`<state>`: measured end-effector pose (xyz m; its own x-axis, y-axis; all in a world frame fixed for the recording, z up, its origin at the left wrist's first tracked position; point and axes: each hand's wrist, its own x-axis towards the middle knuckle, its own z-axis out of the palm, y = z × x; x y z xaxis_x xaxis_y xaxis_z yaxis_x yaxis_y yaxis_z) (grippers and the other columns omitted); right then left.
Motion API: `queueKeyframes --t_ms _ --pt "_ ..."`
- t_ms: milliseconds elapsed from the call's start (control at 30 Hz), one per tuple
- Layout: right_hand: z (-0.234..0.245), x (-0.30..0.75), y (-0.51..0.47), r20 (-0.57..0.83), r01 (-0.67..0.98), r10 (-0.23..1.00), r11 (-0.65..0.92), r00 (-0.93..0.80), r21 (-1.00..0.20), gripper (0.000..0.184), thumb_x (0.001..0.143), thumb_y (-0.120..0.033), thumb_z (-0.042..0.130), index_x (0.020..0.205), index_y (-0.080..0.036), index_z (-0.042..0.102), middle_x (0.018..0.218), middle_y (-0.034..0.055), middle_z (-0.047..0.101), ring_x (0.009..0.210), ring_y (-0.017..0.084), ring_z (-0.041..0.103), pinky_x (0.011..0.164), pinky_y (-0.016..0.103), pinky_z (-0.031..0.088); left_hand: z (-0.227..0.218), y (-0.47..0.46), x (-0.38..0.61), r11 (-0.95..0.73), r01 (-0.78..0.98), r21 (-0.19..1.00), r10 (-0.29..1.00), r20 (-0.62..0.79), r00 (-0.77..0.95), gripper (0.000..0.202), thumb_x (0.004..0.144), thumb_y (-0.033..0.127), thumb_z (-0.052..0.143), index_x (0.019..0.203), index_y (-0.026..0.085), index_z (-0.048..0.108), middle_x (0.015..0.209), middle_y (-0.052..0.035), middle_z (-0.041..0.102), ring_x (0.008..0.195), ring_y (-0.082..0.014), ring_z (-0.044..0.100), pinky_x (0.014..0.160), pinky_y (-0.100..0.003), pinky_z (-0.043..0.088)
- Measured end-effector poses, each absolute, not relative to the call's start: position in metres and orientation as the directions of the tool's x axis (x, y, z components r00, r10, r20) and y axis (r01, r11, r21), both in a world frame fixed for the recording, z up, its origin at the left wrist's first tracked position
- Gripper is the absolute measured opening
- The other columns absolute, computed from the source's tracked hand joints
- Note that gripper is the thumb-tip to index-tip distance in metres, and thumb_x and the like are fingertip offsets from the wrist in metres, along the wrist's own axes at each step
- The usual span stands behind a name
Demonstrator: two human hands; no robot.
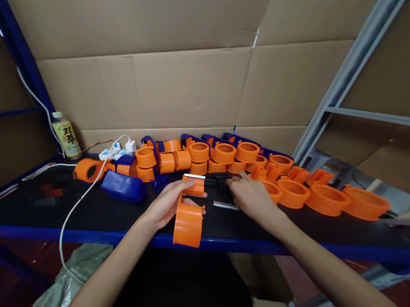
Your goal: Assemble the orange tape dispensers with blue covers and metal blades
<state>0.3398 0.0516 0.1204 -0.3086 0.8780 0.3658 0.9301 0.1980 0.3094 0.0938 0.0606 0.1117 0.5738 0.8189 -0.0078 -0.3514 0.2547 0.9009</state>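
Note:
My left hand (pixel 168 204) is closed around an orange tape dispenser (pixel 189 223), held above the front of the black table. A white serrated blade (pixel 194 175) runs along the dispenser's upper end, and its wide round hub hangs toward me. My right hand (pixel 250 196) is on the table to the right, fingers curled down at a pile of small black pieces (pixel 218 180). Its fingertips are partly hidden, so what they pinch is unclear. Just left of that hand lies a flat metal strip (pixel 225 205).
Several orange dispenser bodies (pixel 224 152) with blue parts line the back; more (pixel 326 199) stand at right. Blue flat pieces (pixel 123 185) lie stacked at left. A white cable (pixel 78 201) crosses the table from a power strip (pixel 112 152). A bottle (pixel 66 136) stands in the back left corner.

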Motion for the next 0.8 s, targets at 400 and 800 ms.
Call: queueKeyframes --t_ms 400,800 --pt "0.134 0.322 0.024 0.682 0.756 0.703 0.555 -0.202 -0.348 0.024 0.099 -0.039 0.058 0.115 -0.022 0.063 0.098 0.0083 0.071 0.074 0.02 0.067 0.065 0.033 0.056 0.11 0.055 0.102 0.108 -0.392 0.913 0.871 0.103 0.48 0.033 0.09 0.036 0.073 0.111 0.016 0.058 0.116 -0.0156 0.075 0.068 -0.0206 0.077 0.064 -0.034 0.063" --pt "0.123 0.279 0.022 0.78 0.669 0.611 0.638 -0.137 -0.382 0.021 0.099 -0.032 0.058 0.109 -0.025 0.075 0.104 0.0102 0.066 0.096 0.023 0.069 0.08 0.038 0.064 0.114 0.047 0.103 0.093 -0.365 0.926 0.853 0.115 0.509 0.033 0.09 0.037 0.069 0.114 0.02 0.053 0.111 -0.0093 0.072 0.072 -0.0208 0.077 0.063 -0.032 0.061"
